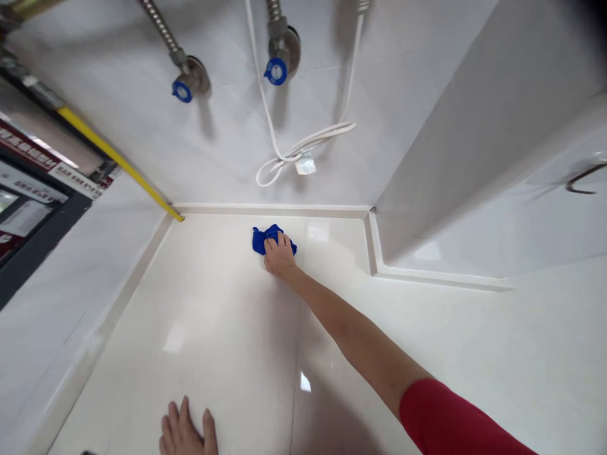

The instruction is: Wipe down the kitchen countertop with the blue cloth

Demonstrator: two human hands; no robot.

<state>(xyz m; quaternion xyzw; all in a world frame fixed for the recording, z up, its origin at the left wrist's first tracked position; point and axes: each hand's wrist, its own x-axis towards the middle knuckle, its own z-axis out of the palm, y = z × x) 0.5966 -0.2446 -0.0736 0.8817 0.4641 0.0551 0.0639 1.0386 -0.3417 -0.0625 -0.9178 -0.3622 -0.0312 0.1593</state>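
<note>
My right hand (279, 256) reaches far forward over a glossy white tiled floor (213, 328) and presses down on a crumpled blue cloth (265, 239), fingers closed over it, near the back wall. The arm wears a red sleeve. My left hand (186, 431) lies flat on the floor at the bottom edge, fingers stretched out and holding nothing.
Two blue-handled valves (183, 90) (275, 71) with metal hoses stick out of the white tiled back wall. A coiled white cable (303, 148) hangs between them. A yellow pipe (118, 161) runs down the left wall. A white boxed column (474, 139) juts out at right.
</note>
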